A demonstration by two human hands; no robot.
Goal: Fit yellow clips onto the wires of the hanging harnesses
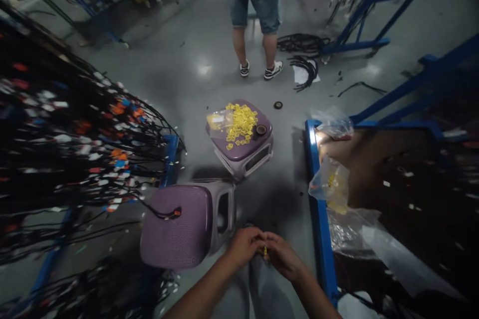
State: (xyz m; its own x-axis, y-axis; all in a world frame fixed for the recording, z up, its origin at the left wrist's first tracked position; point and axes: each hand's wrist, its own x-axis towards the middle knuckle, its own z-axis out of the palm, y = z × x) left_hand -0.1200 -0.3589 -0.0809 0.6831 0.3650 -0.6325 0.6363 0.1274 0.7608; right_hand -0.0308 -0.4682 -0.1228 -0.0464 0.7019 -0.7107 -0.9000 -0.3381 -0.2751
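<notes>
My left hand (246,246) and my right hand (283,256) meet at the fingertips low in the middle of the view. Between them a small yellow plastic piece (265,250) is pinched; its exact kind is too small to make out. Ahead, a purple-topped stool (239,154) bears a heap of small yellow plastic pieces (241,122). A clear bag (219,120) with more yellow in it lies beside the heap, and a dark round roll (261,130) sits at the stool's right. Left of my hands, a second purple stool (172,239) carries a black cable end with an orange connector (175,214).
Bundles of black cables with coloured connectors (116,154) hang on the left. To the right stands a blue-framed cart (321,229) with plastic bags (331,184). A person (254,0) stands ahead, near coiled cables (305,42) on the floor.
</notes>
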